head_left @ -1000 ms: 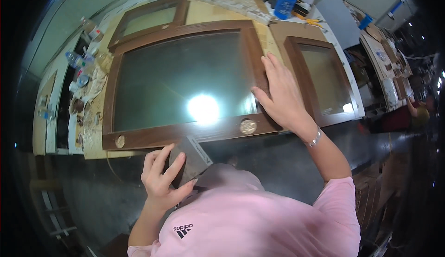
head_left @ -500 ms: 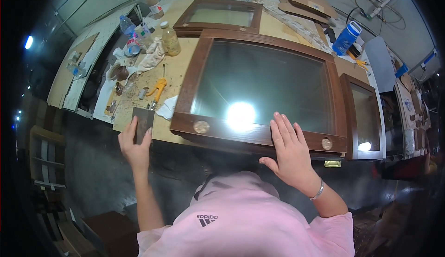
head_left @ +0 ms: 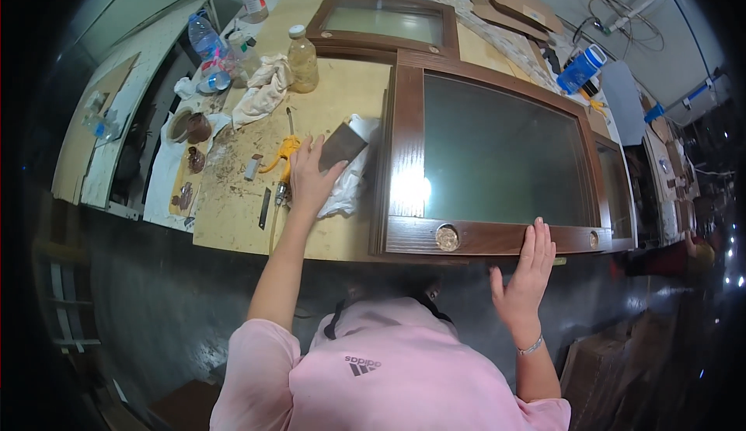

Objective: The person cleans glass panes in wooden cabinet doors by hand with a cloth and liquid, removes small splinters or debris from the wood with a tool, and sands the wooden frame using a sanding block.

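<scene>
My left hand grips a flat, dark grey-brown rectangular block between thumb and fingers. It is above a crumpled white cloth, just left of a brown wooden framed glass door. My right hand lies with fingers outstretched on the door's near rail, its thumb apart and nothing held. Round shallow holes mark that rail, including one hole near its left corner. Close to my left wrist is a yellow air blow gun with a metal fitting and hose.
A smaller framed glass door lies behind, another at right. Jar, bottles, rag and brown-stained cups stand at left. A blue jug and cardboard are at the far right.
My left hand has carried the block from the table's front edge forward and right, over the white cloth. My right hand has shifted along the near rail toward its right corner.
</scene>
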Demonstrator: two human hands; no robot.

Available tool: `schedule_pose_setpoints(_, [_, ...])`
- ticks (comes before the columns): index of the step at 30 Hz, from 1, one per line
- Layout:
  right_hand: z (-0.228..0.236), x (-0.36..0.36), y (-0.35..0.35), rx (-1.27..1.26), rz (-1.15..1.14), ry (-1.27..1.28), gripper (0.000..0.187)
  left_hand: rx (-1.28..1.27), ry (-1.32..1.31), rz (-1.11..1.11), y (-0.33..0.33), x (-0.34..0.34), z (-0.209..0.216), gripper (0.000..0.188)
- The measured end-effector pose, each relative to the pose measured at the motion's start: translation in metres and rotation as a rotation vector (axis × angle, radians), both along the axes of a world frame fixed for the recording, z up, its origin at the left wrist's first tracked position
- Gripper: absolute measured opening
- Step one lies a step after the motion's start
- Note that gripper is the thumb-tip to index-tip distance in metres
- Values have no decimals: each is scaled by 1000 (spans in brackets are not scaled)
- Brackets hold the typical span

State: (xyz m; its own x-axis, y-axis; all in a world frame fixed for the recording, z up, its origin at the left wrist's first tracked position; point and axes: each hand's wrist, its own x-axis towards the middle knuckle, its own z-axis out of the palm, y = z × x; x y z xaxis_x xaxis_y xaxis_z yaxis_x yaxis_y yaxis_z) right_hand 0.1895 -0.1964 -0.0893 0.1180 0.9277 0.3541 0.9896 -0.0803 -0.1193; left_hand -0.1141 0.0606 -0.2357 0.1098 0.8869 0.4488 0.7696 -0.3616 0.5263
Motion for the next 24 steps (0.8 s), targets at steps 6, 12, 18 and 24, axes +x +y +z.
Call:
schedule_pose_setpoints(6, [5,-20,3,14,-102,36,86,-287,73,-224,-13,6,-15,54])
schedule_pose_setpoints(12, [45,-59,29,132,246,374,55,-246,-453,-162,28,-8,-30,18])
schedule_pose_setpoints(18, [60,-93,110,1,411,857,66,-477,-1311,-484,20,15,79,22])
schedule_pose_setpoints(24, [71,-108,180,-262,377,1845,41,-688,-1223,-1070,-42,27,160,28])
